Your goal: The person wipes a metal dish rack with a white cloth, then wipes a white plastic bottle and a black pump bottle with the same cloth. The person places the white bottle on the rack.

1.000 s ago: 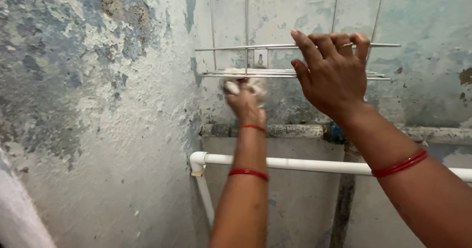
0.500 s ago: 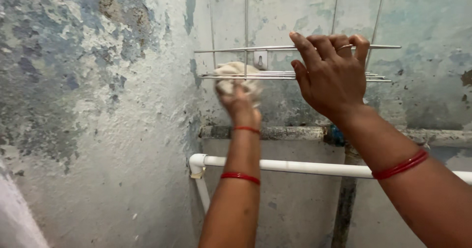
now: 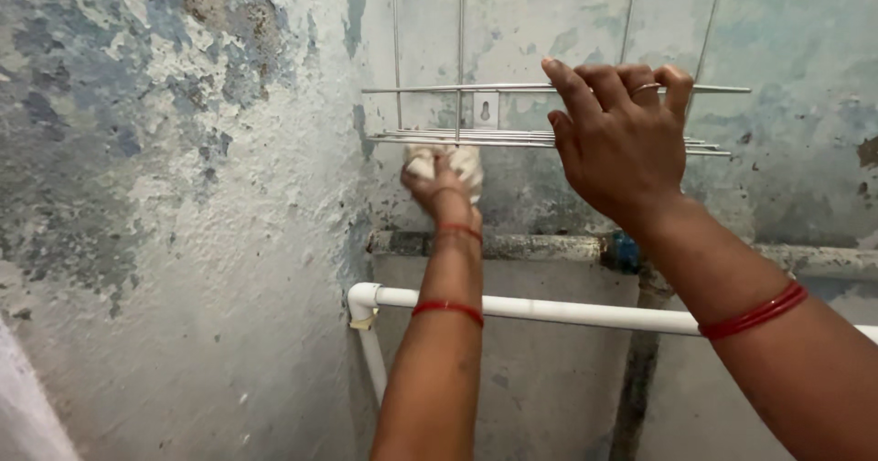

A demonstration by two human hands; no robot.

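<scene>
Up close, left hand (image 3: 439, 187) scrubs wire rack (image 3: 439, 137) underside, clutching a pale cloth (image 3: 457, 161); right hand (image 3: 617, 136) grips its top rail

Left hand (image 3: 439, 191) presses a crumpled pale cloth (image 3: 448, 161) up under the thin metal wire wall rack (image 3: 439, 137), while the right hand (image 3: 622, 141) hooks fingers over its front rail. White plastic pipe (image 3: 567, 312) runs below.
</scene>
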